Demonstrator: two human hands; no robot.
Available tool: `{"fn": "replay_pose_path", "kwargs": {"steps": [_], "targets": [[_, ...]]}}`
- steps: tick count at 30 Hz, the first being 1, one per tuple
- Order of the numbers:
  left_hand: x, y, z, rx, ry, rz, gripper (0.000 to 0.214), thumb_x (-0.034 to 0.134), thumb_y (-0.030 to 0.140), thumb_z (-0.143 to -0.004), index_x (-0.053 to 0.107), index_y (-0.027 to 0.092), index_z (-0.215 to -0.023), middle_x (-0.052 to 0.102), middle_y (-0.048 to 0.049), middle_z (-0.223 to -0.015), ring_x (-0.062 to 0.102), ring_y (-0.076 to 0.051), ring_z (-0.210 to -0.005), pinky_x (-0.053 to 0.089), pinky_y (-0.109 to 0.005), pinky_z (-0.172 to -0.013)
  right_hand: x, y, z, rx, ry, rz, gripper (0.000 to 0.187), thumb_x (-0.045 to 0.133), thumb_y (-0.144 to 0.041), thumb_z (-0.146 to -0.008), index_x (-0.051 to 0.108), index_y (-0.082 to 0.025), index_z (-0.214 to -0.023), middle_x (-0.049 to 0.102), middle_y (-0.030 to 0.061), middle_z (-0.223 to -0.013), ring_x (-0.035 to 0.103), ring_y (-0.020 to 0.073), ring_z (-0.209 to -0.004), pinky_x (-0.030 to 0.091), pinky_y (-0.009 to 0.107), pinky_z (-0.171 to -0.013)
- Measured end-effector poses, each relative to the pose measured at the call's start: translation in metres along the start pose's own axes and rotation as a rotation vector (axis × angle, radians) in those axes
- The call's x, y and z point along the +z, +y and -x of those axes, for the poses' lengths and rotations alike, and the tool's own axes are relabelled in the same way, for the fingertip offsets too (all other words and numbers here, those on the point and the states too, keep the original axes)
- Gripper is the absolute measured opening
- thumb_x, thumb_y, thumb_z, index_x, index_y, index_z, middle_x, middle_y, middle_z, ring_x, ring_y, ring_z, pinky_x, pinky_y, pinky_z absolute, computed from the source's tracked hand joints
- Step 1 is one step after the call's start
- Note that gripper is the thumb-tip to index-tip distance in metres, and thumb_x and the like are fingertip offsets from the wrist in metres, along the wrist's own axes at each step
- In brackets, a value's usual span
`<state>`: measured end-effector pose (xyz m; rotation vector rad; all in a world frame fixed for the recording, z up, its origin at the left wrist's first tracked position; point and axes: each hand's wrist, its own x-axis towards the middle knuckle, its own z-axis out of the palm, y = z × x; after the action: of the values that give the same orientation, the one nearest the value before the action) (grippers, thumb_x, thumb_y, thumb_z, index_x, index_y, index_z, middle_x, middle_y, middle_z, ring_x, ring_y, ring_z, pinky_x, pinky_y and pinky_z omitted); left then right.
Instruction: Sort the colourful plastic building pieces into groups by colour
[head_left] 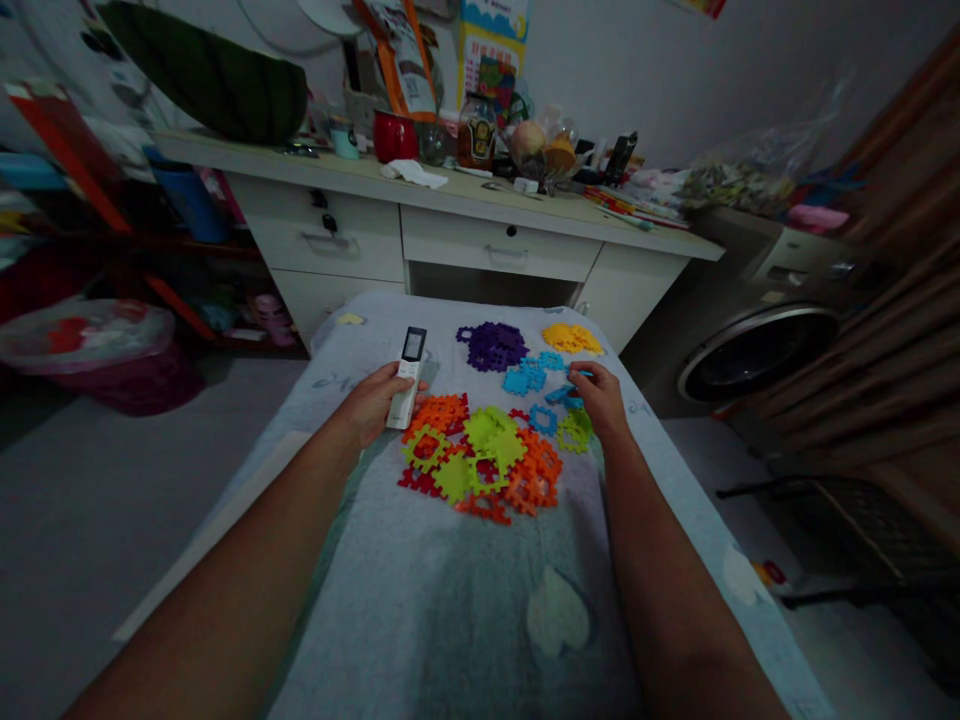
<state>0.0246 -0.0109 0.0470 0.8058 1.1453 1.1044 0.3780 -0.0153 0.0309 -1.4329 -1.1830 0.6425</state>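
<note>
My left hand is closed around a white remote control with a dark screen, thumb on its buttons. At the right, my right hand pinches a blue interlocking plastic piece, partly hidden by the fingers. Close by it lie loose blue pieces and a few lime green ones. Purple pieces form a pile farther back, with yellow pieces to their right. Between my forearms is a mixed heap of lime green, orange and red pieces.
All this lies on a cloth-covered table. Behind stands a white desk crowded with jars, a red mug and papers. A washing machine is at the right; a lined bin stands on the left floor.
</note>
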Motion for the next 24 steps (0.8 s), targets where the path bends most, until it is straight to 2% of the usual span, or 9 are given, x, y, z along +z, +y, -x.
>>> {"fn": "replay_pose_path", "kwargs": {"steps": [3,8,13,19,24], "targets": [[0.001,0.0,0.002,0.03,-0.012,0.009,0.036,0.066,0.016,-0.068,0.06,0.017,-0.104,0.071,-0.0059,-0.086,0.066,-0.015,-0.059,0.051,-0.022,-0.046,-0.004,0.01,-0.001,0.004,0.064,0.07,0.034,0.066,-0.045,-0.068,0.067,-0.018,-0.088,0.064,0.0019,-0.078,0.057,0.0147,-0.065,0.048,0.027,-0.058],[0.001,0.0,0.004,0.068,-0.056,-0.007,0.038,0.068,0.019,-0.068,0.059,0.018,-0.104,0.071,-0.0058,-0.091,0.067,-0.016,-0.062,0.051,-0.022,-0.044,-0.008,0.019,-0.001,0.043,0.087,0.126,0.035,0.064,-0.045,-0.068,0.068,-0.017,-0.089,0.061,-0.0004,-0.067,0.054,0.0145,-0.061,0.045,0.027,-0.056],[0.002,-0.001,0.003,0.067,-0.091,-0.036,0.039,0.069,0.022,-0.066,0.058,0.018,-0.104,0.071,-0.0061,-0.091,0.067,-0.017,-0.061,0.047,-0.021,-0.04,-0.007,0.018,-0.002,0.038,0.079,0.117,0.035,0.063,-0.045,-0.068,0.067,-0.017,-0.088,0.062,0.0001,-0.069,0.055,0.0151,-0.063,0.047,0.028,-0.059],[0.002,-0.003,0.003,0.077,-0.113,-0.035,0.035,0.068,0.021,-0.065,0.057,0.018,-0.098,0.071,-0.0058,-0.09,0.067,-0.017,-0.064,0.048,-0.021,-0.043,-0.007,0.017,-0.004,0.023,0.095,0.152,0.037,0.063,-0.047,-0.067,0.067,-0.017,-0.088,0.064,0.0022,-0.075,0.057,0.0168,-0.065,0.049,0.03,-0.062],[-0.001,-0.003,0.002,0.077,-0.102,-0.025,0.034,0.067,0.022,-0.064,0.057,0.019,-0.097,0.071,-0.006,-0.092,0.068,-0.018,-0.066,0.049,-0.022,-0.044,-0.02,0.022,-0.012,-0.065,0.177,0.256,0.033,0.059,-0.044,-0.07,0.067,-0.018,-0.088,0.068,0.0065,-0.089,0.062,0.0207,-0.079,0.051,0.035,-0.076]]}}
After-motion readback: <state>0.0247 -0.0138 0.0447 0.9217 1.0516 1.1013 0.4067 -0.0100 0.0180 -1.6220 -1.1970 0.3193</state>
